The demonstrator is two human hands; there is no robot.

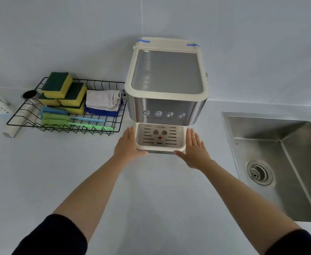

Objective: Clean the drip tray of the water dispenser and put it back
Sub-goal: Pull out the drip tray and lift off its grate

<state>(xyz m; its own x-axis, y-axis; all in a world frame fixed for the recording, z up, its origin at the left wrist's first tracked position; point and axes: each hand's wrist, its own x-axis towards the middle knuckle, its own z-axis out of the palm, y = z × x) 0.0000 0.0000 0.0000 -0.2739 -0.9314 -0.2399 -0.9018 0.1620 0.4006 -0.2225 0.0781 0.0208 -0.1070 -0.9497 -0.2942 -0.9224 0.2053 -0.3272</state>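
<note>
The drip tray [160,149] sits in its slot at the foot of the water dispenser [166,100], centre of the frame, its slotted metal grate [147,138] seated on top. The left hand [128,144] and right hand [194,150] flank it. The fingers [129,133] on both sides are straight and laid along the tray's side walls, with each thumb angled in toward a front corner. Nothing is curled round the tray. Whether the palms actually press the walls or stand just off them is hard to tell from this angle.

The main risk, as I judge it, is the grip. Flat palms squeezing smooth plastic from both sides could slip as the tray slides out, and uneven pressure could make it skew and jam in the slot. Pulling harder might then drag the whole dispenser forward on the bench [151,199].

The small red dot [159,138] in the grate may be a level float. Any water under the grate cannot be seen, so tipping the tray on the way to the sink [261,129] at the right of the frame could spill it across the bench. The grate looks loose-laid and could slide off if the tray tilts.

The sponges [59,83] and cloth [101,100] lie in the wire basket [62,128] at the left, on the far side from the sink, so fetching one means a reach across with wet hands.
</note>
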